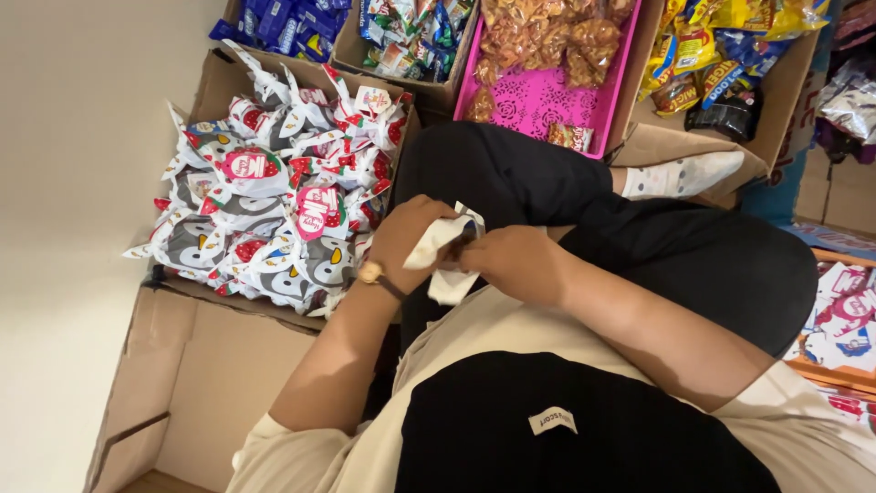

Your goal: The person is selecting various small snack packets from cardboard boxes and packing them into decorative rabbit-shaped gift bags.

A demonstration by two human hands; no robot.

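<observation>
Both hands meet mid-frame over the lap. My left hand [412,239] is curled around a white snack packet [445,260], fingers closed on its upper end, gold wristwatch [370,272] showing at the wrist. My right hand [511,263] is closed too, pinching the packet from the right side; its fingertips are hidden behind the wrapper, so I can't tell exactly where they grip. The packet sits between the two hands, centre of frame, above the black trousers [639,237], part crumpled, with a loose flap hanging down.

Judgement on handling: the wrapper looks thin and crinkly, so a firm pinch near the edges holds better than squeezing the middle, which would likely crush what's inside. Keeping both grips close together gives more control over the flap. Holding it over the lap means anything dropped lands on cloth, not on the floor.

Around it: an open cardboard box [219,87] in the upper left is heaped with similar white packets with red strawberry prints [265,201], just left of the left hand. A pink perforated tray [538,100] at top centre holds bags of orange fried snacks. A box of yellow and blue packets [721,46] sits upper right. A white sock [684,173] shows right of centre.
</observation>
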